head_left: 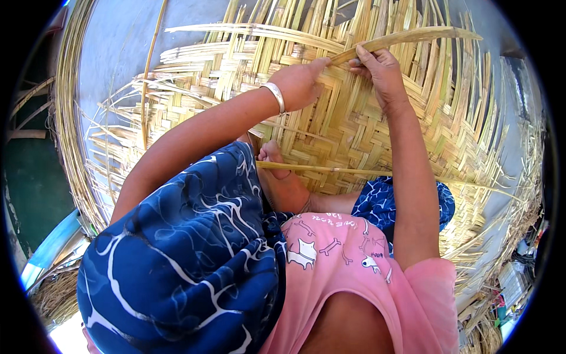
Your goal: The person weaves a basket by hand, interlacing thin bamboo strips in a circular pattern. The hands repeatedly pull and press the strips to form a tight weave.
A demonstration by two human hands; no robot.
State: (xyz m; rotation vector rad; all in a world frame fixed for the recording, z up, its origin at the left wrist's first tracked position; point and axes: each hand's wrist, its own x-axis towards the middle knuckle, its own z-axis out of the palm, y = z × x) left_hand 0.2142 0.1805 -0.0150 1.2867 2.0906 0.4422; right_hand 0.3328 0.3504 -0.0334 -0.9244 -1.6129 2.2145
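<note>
A broad, flat, yellowish cane strip slants over the far part of a half-woven mat, its free end pointing right. My left hand, with a silver bangle on the wrist, is closed around the strip's left end. Further right, my right hand pinches the same strip between thumb and fingers. Both hands are just above the weave, which has a zigzag pattern with loose strip ends sticking out at the far and side edges. Beneath my left forearm, a bare foot rests on the mat.
A thin long cane lies across the mat near my legs. Another thin stick lies at the left. Long bundled canes run along the left side of the grey floor. Loose straw-like pieces are scattered at the right.
</note>
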